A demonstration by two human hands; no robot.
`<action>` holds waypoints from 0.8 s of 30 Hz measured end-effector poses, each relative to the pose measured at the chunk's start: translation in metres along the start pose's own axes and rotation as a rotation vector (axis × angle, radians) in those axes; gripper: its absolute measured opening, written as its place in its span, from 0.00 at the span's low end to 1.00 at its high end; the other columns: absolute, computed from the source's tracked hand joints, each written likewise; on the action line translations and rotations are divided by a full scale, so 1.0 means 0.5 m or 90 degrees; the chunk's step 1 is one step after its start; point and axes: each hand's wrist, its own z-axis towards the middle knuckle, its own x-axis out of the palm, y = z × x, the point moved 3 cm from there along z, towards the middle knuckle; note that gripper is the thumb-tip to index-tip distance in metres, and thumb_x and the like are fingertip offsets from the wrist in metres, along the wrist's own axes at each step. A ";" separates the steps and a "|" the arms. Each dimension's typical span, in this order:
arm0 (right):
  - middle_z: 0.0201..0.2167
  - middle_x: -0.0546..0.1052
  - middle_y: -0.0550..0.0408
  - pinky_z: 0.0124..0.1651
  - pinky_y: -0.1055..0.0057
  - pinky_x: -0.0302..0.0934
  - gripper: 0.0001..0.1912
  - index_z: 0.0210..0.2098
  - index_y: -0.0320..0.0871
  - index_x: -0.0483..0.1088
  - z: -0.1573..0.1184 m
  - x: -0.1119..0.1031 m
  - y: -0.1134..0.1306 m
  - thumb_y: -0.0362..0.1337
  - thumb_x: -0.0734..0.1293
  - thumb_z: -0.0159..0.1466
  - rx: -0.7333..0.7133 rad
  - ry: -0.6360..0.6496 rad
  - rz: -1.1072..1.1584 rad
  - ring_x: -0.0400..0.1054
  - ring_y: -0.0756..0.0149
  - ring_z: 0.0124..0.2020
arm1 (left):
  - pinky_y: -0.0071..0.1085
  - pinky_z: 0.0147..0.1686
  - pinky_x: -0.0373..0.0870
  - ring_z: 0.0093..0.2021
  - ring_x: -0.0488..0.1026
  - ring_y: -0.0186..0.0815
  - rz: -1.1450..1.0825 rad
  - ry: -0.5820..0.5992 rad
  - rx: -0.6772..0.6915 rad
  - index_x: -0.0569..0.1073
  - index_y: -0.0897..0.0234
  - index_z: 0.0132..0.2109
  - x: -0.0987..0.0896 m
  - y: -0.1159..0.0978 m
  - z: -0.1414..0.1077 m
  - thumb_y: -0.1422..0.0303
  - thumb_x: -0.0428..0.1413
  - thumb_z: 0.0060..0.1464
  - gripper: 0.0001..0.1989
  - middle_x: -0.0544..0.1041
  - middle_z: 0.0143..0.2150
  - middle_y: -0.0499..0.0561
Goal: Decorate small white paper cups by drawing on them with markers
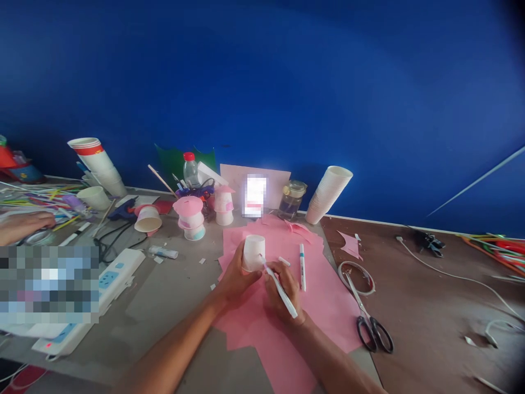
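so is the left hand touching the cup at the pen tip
Touching: the head view shows the left hand against the side of the cup, thumb along its lower edge, no gap between.

A craft workspace, judging by the scissors (365, 314), tape roll (372, 284), stacked cups (328, 196) (and cut pink paper (324, 320)).

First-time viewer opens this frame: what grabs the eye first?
Probably the deep blue wall filling the upper half, and the glaring, pixelated white patch near its foot. Next, the pink paper spread across mid-table. Above it, the left hand holds a white cup while the right hand holds a white marker, its tip at the cup's side.
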 end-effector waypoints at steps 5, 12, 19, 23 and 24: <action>0.32 0.72 0.55 0.36 0.69 0.63 0.08 0.42 0.44 0.66 0.003 -0.001 -0.002 0.31 0.60 0.64 0.022 -0.007 0.013 0.67 0.67 0.32 | 0.37 0.50 0.65 0.52 0.66 0.44 -0.032 0.002 0.010 0.59 0.63 0.59 -0.001 0.003 0.000 0.63 0.62 0.47 0.34 0.69 0.54 0.56; 0.33 0.73 0.55 0.40 0.66 0.63 0.08 0.43 0.44 0.66 -0.001 0.000 0.001 0.31 0.61 0.63 0.005 -0.010 0.014 0.69 0.67 0.32 | 0.39 0.52 0.64 0.54 0.66 0.45 -0.055 0.001 0.005 0.57 0.62 0.62 -0.002 0.012 0.002 0.64 0.62 0.46 0.37 0.68 0.55 0.56; 0.34 0.74 0.54 0.39 0.66 0.64 0.09 0.43 0.44 0.66 -0.005 0.003 0.004 0.32 0.59 0.64 0.019 0.021 0.018 0.70 0.65 0.34 | 0.39 0.54 0.62 0.56 0.64 0.45 -0.065 0.007 -0.004 0.52 0.62 0.64 -0.007 0.025 0.005 0.64 0.62 0.46 0.42 0.66 0.58 0.57; 0.33 0.74 0.54 0.40 0.65 0.64 0.09 0.43 0.44 0.66 -0.003 0.002 0.005 0.31 0.59 0.64 0.015 0.019 0.013 0.70 0.66 0.32 | 0.38 0.55 0.61 0.57 0.64 0.45 -0.077 0.006 -0.007 0.53 0.61 0.64 -0.008 0.030 0.004 0.65 0.62 0.47 0.40 0.65 0.59 0.56; 0.32 0.74 0.54 0.40 0.65 0.64 0.09 0.43 0.44 0.66 -0.002 0.002 0.005 0.31 0.59 0.64 0.015 0.019 0.012 0.70 0.66 0.32 | 0.38 0.55 0.62 0.56 0.64 0.45 -0.079 0.005 -0.007 0.54 0.61 0.63 -0.008 0.031 0.005 0.65 0.62 0.47 0.40 0.66 0.58 0.56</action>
